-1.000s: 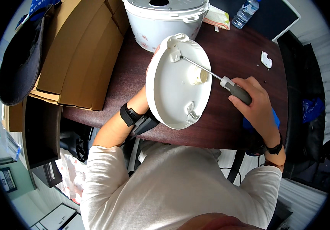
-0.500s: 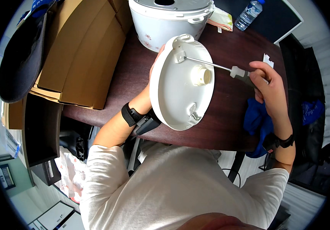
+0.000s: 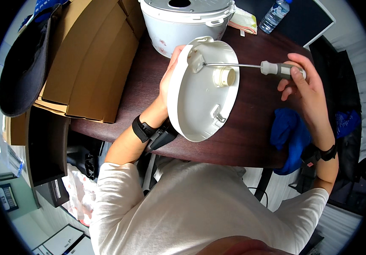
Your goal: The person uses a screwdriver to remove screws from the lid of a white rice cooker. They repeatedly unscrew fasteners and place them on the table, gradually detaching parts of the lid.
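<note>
My left hand (image 3: 169,78) is closed on the far left rim of a white oval plastic rice cooker lid cover (image 3: 191,100), its hollow inside turned up and to the right; most of the fingers are hidden behind it. Inside sit a round cream-coloured spout (image 3: 226,77) and a small metal-fitted bracket (image 3: 218,114). My right hand (image 3: 306,83) grips the grey-and-white handle of a screwdriver (image 3: 272,68). Its long thin shaft crosses above the spout, and the tip meets a raised white mount (image 3: 198,63) near the cover's upper end.
A white rice cooker with a flower pattern (image 3: 183,29) stands behind the cover on the dark wooden table (image 3: 259,140). Cardboard boxes (image 3: 93,63) and a dark cap (image 3: 25,63) are at left. A folded cloth (image 3: 243,21), a water bottle (image 3: 275,16) and a blue cloth (image 3: 291,140) lie rightward.
My right hand has shifted right and slightly up, bringing the screwdriver closer to level with its tip still at the mount. The cover has turned a little in my left hand.
</note>
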`<state>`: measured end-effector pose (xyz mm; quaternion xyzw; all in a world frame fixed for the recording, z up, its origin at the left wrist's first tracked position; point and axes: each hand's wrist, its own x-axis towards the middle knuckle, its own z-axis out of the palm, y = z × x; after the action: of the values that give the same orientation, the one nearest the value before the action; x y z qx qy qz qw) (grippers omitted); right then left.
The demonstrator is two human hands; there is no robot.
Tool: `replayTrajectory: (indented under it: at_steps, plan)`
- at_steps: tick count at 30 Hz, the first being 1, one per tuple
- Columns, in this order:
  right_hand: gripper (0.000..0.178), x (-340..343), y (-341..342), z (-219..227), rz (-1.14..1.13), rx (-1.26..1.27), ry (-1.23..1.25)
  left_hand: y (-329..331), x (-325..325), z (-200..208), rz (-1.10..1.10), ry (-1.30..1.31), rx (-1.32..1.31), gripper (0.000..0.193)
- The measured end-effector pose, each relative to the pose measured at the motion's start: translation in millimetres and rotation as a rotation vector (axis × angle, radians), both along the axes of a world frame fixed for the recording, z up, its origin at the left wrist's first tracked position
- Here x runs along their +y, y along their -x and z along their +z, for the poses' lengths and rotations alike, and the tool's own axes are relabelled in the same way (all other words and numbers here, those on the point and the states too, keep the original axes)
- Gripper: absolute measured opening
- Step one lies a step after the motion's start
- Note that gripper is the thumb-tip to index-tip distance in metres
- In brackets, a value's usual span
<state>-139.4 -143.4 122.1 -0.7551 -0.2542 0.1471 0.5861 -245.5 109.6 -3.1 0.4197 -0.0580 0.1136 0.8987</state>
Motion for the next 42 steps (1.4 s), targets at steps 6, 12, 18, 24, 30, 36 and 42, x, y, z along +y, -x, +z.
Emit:
replayTrajectory:
  at_steps: [6, 12, 18, 24, 30, 36, 42]
  plan:
    - [0.027, -10.7, 3.6, 18.7, 0.097, -0.219, 0.264, 3.6, -0.5, 4.6, -0.089, 0.219, -0.025, 0.049]
    - [0.023, -26.9, 19.6, 12.0, 0.078, -0.409, 0.203, 14.9, 13.7, 40.1, -0.130, -0.273, -0.049, 0.072]
    - [0.025, -38.3, 32.8, 4.5, -0.023, -0.692, 0.276, 7.8, 26.6, 64.5, -0.196, -0.495, 0.043, 0.073]
    - [0.029, -62.4, 45.6, 13.1, -0.144, -0.917, 0.464, -17.6, 7.2, 87.7, -0.241, -0.705, 0.013, 0.068]
    - [0.032, -84.2, 45.8, -2.1, -0.253, -0.946, 0.306, -60.6, -15.4, 94.3, -0.223, -0.862, -0.110, 0.065]
    - [0.035, -89.2, 40.8, -26.4, -0.414, -0.786, 0.099, -91.1, -28.4, 102.8, -0.200, -1.015, -0.211, 0.067]
    - [0.036, -75.9, 39.2, -33.6, -0.395, -0.620, -0.065, -102.3, -26.1, 96.6, -0.164, -0.968, -0.173, 0.061]
